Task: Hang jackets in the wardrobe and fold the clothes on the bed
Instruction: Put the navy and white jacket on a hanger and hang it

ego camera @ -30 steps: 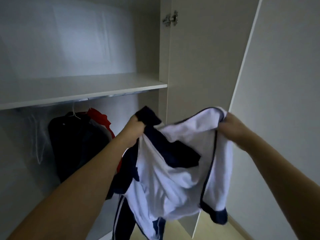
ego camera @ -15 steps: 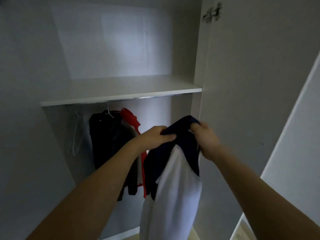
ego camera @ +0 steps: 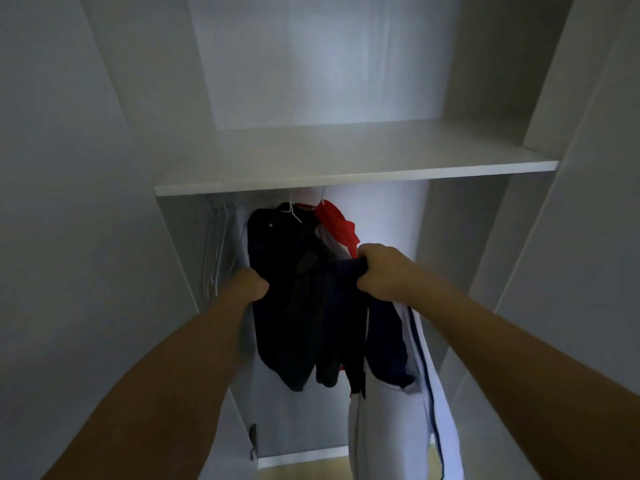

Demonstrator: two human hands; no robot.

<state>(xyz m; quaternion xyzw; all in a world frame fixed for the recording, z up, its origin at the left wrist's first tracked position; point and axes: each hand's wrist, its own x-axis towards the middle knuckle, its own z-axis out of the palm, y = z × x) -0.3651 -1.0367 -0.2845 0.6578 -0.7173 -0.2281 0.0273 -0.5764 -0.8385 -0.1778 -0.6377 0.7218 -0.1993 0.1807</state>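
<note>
1. The right hand (ego camera: 382,271) grips the dark collar of the white and navy jacket (ego camera: 391,393). The jacket hangs down from this hand, in front of the wardrobe's open bottom part.
2. The left hand (ego camera: 247,284) is closed in a fist by the edge of the hanging dark jacket (ego camera: 287,306). I cannot tell if it holds that cloth or nothing.
3. A second ago both hands spread the jacket wide open. Then they bunched it at the collar. Now the left hand has let go, so I think it is going for a hanger.
4. The empty white hangers (ego camera: 218,247) hang at the far left, under the shelf (ego camera: 346,168).
5. A red and white jacket (ego camera: 337,228) hangs behind.
</note>
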